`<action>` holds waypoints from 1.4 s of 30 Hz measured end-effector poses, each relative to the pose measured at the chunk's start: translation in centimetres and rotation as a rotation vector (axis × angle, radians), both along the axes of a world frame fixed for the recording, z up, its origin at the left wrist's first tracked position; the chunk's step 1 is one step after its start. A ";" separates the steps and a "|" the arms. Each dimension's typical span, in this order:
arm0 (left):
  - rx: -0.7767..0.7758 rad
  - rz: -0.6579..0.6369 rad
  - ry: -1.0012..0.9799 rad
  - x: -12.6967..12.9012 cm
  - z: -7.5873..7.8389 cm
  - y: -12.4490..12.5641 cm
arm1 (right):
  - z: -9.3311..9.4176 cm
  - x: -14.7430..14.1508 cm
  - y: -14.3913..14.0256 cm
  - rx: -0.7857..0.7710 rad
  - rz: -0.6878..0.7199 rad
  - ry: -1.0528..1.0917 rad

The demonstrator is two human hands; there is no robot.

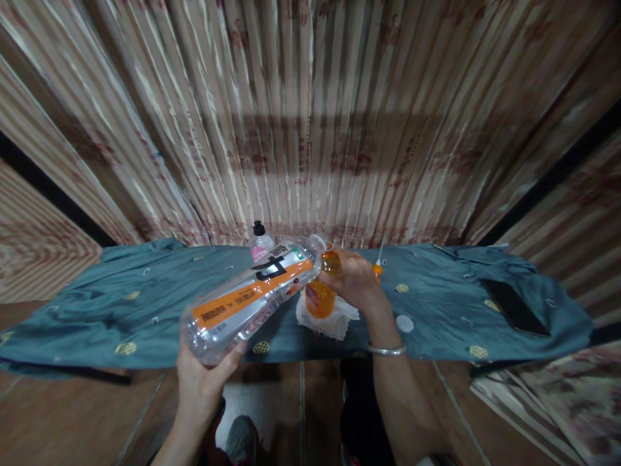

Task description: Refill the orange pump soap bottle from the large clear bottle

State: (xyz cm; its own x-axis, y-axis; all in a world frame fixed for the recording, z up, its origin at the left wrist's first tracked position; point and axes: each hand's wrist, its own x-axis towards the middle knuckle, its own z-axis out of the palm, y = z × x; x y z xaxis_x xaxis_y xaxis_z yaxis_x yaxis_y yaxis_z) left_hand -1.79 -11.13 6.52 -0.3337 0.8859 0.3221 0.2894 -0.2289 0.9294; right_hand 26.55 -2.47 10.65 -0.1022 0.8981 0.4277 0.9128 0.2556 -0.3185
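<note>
My left hand [206, 372] is wrapped round the base of a large clear drink bottle [252, 291] with an orange and silver label. The bottle lies tilted, its neck up and to the right, its mouth close to the top of a smaller bottle of orange liquid [320, 298]. Around that smaller bottle's upper part my right hand [356, 278] is closed. Crumpled white tissue [334, 320] lies under the orange bottle. Whether the two mouths touch, I cannot tell.
A bottle with a black cap [259, 236] stands behind the large one. To the right are a white cap [404, 323], an orange pump top with a thin tube [377, 270] and a dark phone [515, 307] on the teal cloth [179, 304]. Curtains [310, 129] hang behind.
</note>
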 end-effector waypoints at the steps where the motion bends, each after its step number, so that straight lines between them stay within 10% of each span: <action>1: 0.003 0.004 -0.001 0.1 0.1 0.0 | 0.0 0.0 0.0 0.001 -0.002 0.003; 42: -0.012 0.035 -0.084 1.6 1.3 -0.5 | 0.1 0.0 -0.2 0.006 -0.063 -0.042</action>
